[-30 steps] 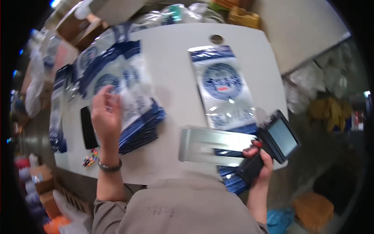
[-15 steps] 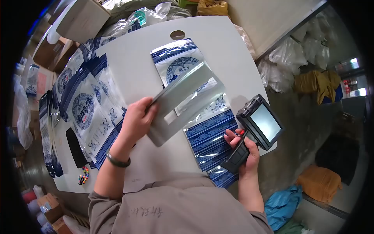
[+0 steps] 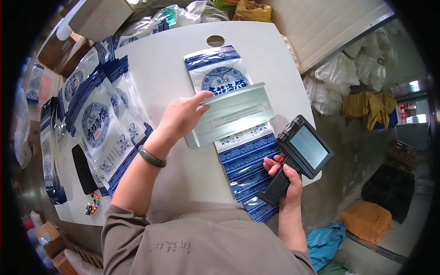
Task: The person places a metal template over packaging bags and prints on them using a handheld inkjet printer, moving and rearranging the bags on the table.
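Observation:
My left hand (image 3: 184, 112) grips the upper left edge of a greenish metal plate (image 3: 201, 131) with a long slot in it. The plate lies across a fanned row of blue-and-white printed plastic bags (image 3: 247, 167); whether it rests fully flat I cannot tell. Through the slot a strip of bag shows. The topmost bag (image 3: 224, 75) sticks out beyond the plate, its round blue emblem partly covered. In my right hand (image 3: 288, 185) is a black handheld inkjet printer (image 3: 272, 185), held by its handle beside the bags, with its lit screen (image 3: 309, 147) facing up.
More printed bags (image 3: 98, 126) lie in an overlapping pile on the white table's (image 3: 172, 183) left side. A black strip-like object (image 3: 83, 169) with colourful beads (image 3: 92, 204) lies near them. Cardboard boxes (image 3: 98, 20) stand back left; clear plastic bags (image 3: 339, 73) hang at the right.
The plate was lifted and tilted; now it is lower and turned level across the bags. My left hand has moved right and up with it. The printer stays beside the bags.

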{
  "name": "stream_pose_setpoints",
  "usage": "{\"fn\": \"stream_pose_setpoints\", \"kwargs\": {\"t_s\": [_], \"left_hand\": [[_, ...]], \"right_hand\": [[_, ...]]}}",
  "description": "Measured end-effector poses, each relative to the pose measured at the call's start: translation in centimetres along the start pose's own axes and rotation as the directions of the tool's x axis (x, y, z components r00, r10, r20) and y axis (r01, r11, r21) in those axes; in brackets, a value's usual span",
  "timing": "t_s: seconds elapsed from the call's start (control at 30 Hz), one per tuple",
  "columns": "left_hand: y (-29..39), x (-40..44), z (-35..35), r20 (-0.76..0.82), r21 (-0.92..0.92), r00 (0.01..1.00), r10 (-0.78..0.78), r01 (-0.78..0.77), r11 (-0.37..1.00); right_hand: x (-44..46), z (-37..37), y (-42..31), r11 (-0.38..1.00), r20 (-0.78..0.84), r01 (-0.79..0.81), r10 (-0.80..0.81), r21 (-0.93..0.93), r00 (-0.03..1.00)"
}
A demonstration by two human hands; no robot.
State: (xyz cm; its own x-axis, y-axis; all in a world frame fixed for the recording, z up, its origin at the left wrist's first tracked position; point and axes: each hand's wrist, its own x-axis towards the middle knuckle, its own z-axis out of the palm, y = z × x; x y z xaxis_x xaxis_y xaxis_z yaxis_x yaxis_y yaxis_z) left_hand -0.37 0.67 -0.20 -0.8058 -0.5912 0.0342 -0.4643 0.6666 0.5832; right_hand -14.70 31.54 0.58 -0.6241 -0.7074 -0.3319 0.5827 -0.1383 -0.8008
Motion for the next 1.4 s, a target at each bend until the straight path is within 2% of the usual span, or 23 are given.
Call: {"fn": "stream_pose_setpoints", "kwargs": {"t_s": [0.07, 0.2, 0.3, 0.4, 0.43, 0.53, 0.67, 0.8, 0.83, 0.93, 0.97, 1.07, 1.2, 1.23, 1.33, 1.4], "left_hand": [[-0.4, -0.1, 0.3, -0.033, -0.029, 0.997, 0.065, -0.066, 0.997], [-0.2, -0.1, 0.1, 0.002, 0.010, 1.000, 0.015, -0.015, 1.000], [-0.1, -0.4, -0.1, -0.010, 0.022, 1.000, 0.022, -0.021, 1.000], [-0.3, -0.5, 0.2, -0.028, 0.029, 0.999, 0.037, -0.037, 0.999], [-0.3, -0.4, 0.2, -0.024, 0.047, 0.999, 0.036, -0.035, 0.998], [-0.2, -0.5, 0.2, -0.040, 0.073, 0.998, 0.050, -0.047, 0.996], [-0.4, -0.8, 0.3, -0.075, 0.042, 0.995, 0.060, -0.056, 0.998], [-0.7, -0.9, 0.5, -0.106, 0.025, 0.992, 0.072, -0.070, 0.997], [-0.7, -1.0, 0.4, -0.104, 0.027, 0.992, 0.073, -0.070, 0.997], [-0.5, -0.9, 0.1, -0.086, 0.005, 0.994, 0.069, -0.069, 0.998], [-0.6, -1.0, 0.1, -0.079, -0.009, 0.995, 0.065, -0.066, 0.998], [-1.2, -0.9, 1.1, -0.163, -0.001, 0.980, 0.117, -0.119, 0.993], [-1.4, -0.9, 1.3, -0.196, -0.035, 0.973, 0.123, -0.132, 0.991], [-1.6, -0.9, 1.5, -0.207, -0.046, 0.970, 0.131, -0.144, 0.989], [-1.9, -0.7, 1.9, -0.213, -0.053, 0.967, 0.137, -0.151, 0.987], [-2.0, -0.7, 2.1, -0.197, -0.048, 0.971, 0.139, -0.152, 0.987]], "right_hand": [[0.0, 0.3, -0.1, 1.000, -0.016, 0.001, -0.001, -0.015, 1.000], [-0.1, 1.1, -1.0, 0.995, -0.025, -0.019, 0.017, -0.101, 1.000], [-0.7, 3.3, -3.0, 0.951, -0.028, -0.067, 0.062, -0.302, 0.998], [-0.7, 6.2, -4.5, 0.887, -0.029, -0.043, 0.033, -0.460, 0.999], [-0.4, 6.9, -5.3, 0.866, 0.000, -0.107, 0.122, -0.488, 0.992], [0.1, 9.3, -6.0, 0.841, -0.002, -0.144, 0.167, -0.521, 0.986], [0.0, 11.1, -7.1, 0.818, 0.018, -0.075, 0.104, -0.570, 0.994], [1.0, 11.3, -6.6, 0.706, 0.006, -0.076, 0.113, -0.704, 0.994], [1.4, 11.5, -6.1, 0.689, 0.043, -0.023, 0.079, -0.724, 0.996], [2.4, 11.8, -5.7, 0.547, 0.013, -0.072, 0.150, -0.834, 0.989], [2.7, 11.9, -5.4, 0.527, 0.037, -0.046, 0.146, -0.849, 0.989], [2.8, 14.2, -4.9, 0.444, -0.049, -0.137, 0.202, -0.885, 0.978], [3.7, 15.1, -3.1, 0.407, -0.094, -0.190, 0.243, -0.894, 0.965], [3.8, 15.4, -2.7, 0.435, -0.063, -0.168, 0.246, -0.884, 0.967], [4.3, 15.0, -1.9, 0.314, -0.130, -0.209, 0.254, -0.926, 0.958], [4.9, 14.0, -2.1, 0.345, -0.112, -0.202, 0.261, -0.917, 0.959]]}}
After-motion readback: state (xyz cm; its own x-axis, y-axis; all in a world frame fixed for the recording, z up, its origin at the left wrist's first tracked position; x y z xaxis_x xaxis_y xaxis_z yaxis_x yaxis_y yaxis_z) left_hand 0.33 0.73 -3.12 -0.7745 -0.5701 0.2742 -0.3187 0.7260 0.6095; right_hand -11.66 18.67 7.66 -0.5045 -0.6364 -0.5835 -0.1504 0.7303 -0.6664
